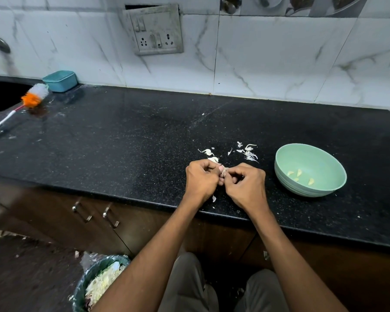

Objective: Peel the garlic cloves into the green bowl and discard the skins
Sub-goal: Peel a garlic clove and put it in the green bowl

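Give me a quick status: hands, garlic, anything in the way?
Left hand and right hand pinching one garlic clove. Peeled cloves in green bowl. Loose skins on counter, nothing blocking.

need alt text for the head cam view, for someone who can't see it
Two hands, left and right, pinch a garlic clove between them over a black countertop. Loose skins lie just beyond, and a green bowl holding peeled cloves sits to the right. A lined bin stands on the floor below.
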Tool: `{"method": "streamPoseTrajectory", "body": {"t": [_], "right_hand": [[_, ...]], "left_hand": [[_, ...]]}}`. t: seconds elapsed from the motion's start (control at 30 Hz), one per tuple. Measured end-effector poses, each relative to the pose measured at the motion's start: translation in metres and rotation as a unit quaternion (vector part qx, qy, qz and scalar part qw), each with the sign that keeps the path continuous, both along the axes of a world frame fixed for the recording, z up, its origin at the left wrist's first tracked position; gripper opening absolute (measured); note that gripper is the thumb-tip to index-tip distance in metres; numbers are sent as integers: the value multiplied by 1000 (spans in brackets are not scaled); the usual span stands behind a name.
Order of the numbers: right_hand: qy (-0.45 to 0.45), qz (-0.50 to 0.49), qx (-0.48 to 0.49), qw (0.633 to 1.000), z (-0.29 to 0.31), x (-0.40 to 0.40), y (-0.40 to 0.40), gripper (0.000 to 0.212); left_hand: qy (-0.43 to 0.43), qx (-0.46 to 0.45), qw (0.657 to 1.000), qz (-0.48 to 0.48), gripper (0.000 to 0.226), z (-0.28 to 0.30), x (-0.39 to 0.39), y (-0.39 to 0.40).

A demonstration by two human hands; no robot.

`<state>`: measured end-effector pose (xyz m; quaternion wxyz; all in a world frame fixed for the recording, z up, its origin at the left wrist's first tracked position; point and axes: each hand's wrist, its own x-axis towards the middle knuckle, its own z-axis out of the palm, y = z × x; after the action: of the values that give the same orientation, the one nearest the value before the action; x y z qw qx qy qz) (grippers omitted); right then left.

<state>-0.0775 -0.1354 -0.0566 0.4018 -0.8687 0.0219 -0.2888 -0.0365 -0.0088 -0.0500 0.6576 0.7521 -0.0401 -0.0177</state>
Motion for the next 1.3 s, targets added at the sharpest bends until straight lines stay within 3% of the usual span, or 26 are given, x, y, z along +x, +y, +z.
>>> {"method": "streamPoseTrajectory", "body": {"t": [0.4, 0.63, 1.0, 1.3], "right_hand": [[12, -10, -42, 999, -1, 2, 0, 22], [21, -32, 25, 999, 1, 1, -2, 10], [-9, 6, 55, 998, -3, 4, -1, 17], [3, 18, 189, 982, -1, 3, -5, 16]], "left_hand": [[-13, 17, 1000, -20, 11, -3, 0, 0], [4, -17, 999, -29, 12, -5, 3, -1], [16, -13, 1000, -11, 22, -3, 4, -2], [1, 29, 1000, 0, 11, -4, 3, -2]]}}
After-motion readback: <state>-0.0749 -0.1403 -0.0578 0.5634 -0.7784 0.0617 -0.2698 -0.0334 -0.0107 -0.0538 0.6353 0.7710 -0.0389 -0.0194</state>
